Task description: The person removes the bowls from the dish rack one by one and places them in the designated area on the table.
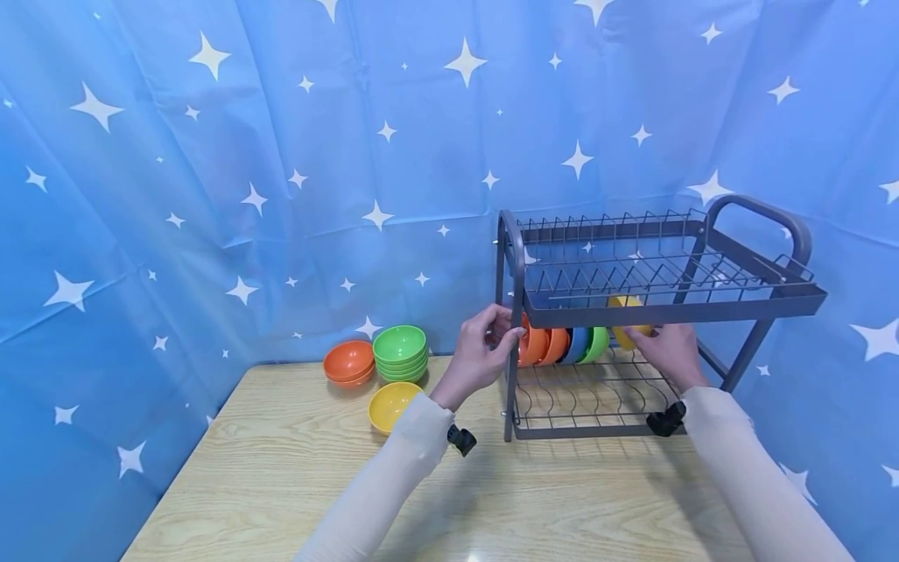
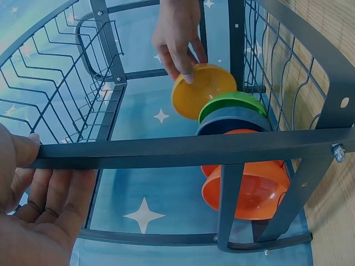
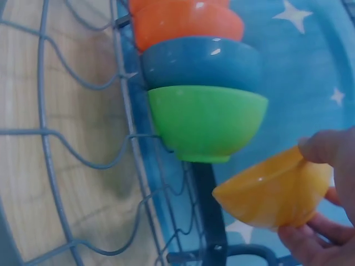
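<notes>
On the lower shelf of the dish rack (image 1: 667,312) I see four bowls already standing on edge in a row: two orange bowls (image 1: 541,345), one blue bowl (image 1: 577,343) and one green bowl (image 1: 598,342). My right hand (image 1: 670,351) pinches a yellow bowl (image 3: 274,191) by its rim just beside the green one, tilted and not yet seated in the wires, so I judge this the fifth going in. My left hand (image 1: 481,355) is curled round the rack's front post. Out on the surface (image 1: 295,484) wait an orange stack (image 1: 348,364) of what looks like two, a green stack (image 1: 400,353) of about four, though I cannot count it surely, and a single yellow bowl on the surface (image 1: 392,404). Roughly half the work is left, by my reckoning.
</notes>
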### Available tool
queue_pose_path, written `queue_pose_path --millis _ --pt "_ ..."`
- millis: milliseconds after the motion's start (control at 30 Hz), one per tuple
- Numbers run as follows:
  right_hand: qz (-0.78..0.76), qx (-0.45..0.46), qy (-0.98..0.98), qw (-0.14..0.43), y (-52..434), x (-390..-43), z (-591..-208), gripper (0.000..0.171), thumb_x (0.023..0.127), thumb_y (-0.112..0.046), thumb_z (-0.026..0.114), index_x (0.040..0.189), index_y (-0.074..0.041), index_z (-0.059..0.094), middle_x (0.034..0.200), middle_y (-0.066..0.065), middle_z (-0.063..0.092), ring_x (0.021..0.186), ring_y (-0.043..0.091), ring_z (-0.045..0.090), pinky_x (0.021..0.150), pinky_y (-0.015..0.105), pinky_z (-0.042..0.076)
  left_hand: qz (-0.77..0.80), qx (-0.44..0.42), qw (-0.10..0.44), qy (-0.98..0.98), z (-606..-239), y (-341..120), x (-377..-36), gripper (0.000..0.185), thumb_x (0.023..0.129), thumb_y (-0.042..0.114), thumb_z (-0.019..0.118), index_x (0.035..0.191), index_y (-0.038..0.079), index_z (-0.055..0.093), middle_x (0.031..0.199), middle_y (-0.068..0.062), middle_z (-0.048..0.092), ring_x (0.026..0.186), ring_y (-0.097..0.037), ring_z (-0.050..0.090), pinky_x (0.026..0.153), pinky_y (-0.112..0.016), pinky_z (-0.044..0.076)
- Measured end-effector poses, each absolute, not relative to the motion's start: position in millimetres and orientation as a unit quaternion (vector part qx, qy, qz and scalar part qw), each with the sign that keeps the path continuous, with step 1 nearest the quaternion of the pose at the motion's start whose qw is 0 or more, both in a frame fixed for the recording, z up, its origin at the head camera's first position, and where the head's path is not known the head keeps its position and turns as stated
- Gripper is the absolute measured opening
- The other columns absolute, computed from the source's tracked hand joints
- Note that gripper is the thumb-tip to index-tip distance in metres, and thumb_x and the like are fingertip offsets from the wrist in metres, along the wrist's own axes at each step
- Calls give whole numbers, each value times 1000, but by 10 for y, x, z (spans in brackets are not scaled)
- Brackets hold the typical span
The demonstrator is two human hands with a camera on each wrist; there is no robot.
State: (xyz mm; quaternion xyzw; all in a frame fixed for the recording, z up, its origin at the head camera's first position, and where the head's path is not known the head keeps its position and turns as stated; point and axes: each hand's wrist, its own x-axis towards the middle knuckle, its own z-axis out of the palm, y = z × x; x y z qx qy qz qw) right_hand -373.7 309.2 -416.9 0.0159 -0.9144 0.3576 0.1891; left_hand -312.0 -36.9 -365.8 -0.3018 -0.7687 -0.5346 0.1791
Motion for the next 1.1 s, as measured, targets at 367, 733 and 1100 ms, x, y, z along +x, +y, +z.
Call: queue_pose_path --millis 367,733,1100 --pt "407 -9 -895 183 2990 -3599 -3940 82 100 -53 58 160 -5 30 154 31 43 131 52 55 98 59 54 -534 -303 187 -767 -3671 -371 -3127 17 101 18 67 110 5 65 93 -8 70 80 -14 63 68 -20 54" --pt "436 -40 -883 167 2802 -3442 -3726 88 95 -67 55 159 -10 34 159 23 41 144 48 39 112 70 36 -539 -304 188 -763 -3672 -361 -3130 13 101 20 67 108 10 65 92 -7 69 79 -14 61 67 -20 53" --pt "495 13 -857 138 2649 -3210 -3746 77 98 -61 55 157 -13 40 150 18 54 117 15 62 102 33 56 -538 -300 187 -765 -3680 -356 -3114 13 101 21 67 107 10 65 91 -7 68 78 -14 60 66 -21 52"
